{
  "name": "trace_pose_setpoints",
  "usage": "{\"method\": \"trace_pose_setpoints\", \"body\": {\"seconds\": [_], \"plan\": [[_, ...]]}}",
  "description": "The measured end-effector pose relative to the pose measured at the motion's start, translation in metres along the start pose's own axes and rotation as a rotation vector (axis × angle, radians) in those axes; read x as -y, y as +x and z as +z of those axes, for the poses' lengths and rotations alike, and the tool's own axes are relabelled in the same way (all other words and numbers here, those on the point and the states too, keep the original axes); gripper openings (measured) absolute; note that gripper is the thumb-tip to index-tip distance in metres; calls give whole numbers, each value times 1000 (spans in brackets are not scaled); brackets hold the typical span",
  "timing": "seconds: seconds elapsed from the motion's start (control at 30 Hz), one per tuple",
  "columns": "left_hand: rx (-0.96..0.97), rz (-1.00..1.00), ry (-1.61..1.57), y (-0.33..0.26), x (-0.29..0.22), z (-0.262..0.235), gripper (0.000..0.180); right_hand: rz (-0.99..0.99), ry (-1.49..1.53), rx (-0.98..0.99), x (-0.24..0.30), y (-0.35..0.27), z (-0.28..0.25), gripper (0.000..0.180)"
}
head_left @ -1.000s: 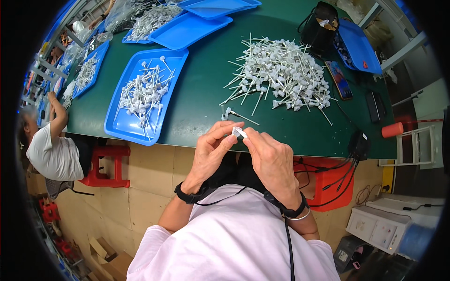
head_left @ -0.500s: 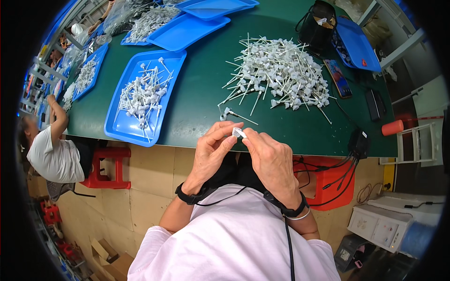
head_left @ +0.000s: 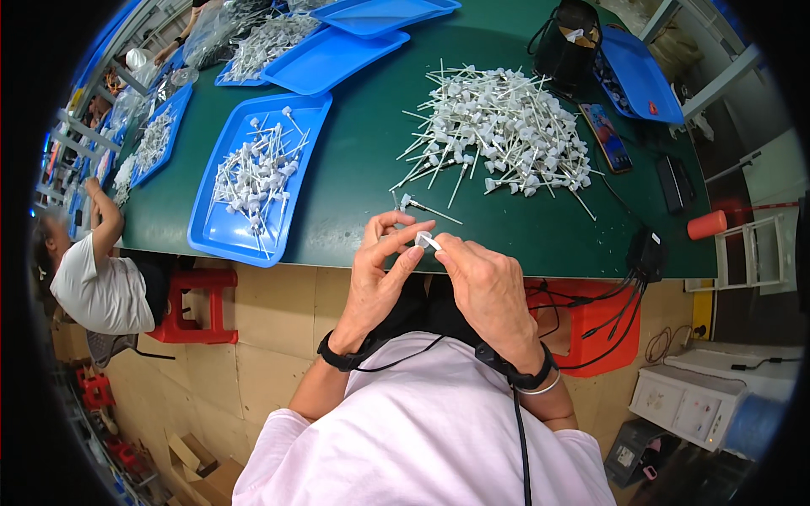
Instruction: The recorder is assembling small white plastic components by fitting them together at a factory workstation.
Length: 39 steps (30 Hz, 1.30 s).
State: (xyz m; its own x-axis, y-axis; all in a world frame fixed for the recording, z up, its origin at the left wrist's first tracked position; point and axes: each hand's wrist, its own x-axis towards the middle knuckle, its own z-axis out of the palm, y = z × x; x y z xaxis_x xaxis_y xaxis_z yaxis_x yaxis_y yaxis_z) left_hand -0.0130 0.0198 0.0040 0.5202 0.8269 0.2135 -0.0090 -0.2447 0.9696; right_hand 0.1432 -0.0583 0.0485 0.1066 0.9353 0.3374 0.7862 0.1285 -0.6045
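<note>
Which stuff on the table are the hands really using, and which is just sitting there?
In use:
- small white part, pinched between left hand and right hand
- pile of white stick parts
- blue tray with more of them

Just lying about:
- phone
- black bag
- red stool
</note>
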Motion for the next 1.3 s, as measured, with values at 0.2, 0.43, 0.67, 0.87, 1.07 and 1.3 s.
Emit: {"method": "trace_pose_setpoints", "body": {"seconds": [0.2, 0.43, 0.67, 0.87, 1.07, 1.3], "plan": [[-73, 113, 415, -1, -11, 0, 32, 27, 148, 38, -6, 2, -3, 10], [11, 74, 463, -3, -18, -5, 31, 54, 229, 70, -9, 2, -6, 11], [18, -181, -206, -7, -5, 3, 29, 45, 267, 95, -12, 4, -5, 13], [7, -165, -180, -7, 2, 3, 29, 45, 222, 125, -11, 5, -7, 14], [-6, -74, 87, -5, -1, 0, 27, 85, 224, 179, -13, 6, -8, 18], [-76, -129, -46, -7, 4, 4, 25, 161, 347, 268, -17, 7, -5, 23]]}}
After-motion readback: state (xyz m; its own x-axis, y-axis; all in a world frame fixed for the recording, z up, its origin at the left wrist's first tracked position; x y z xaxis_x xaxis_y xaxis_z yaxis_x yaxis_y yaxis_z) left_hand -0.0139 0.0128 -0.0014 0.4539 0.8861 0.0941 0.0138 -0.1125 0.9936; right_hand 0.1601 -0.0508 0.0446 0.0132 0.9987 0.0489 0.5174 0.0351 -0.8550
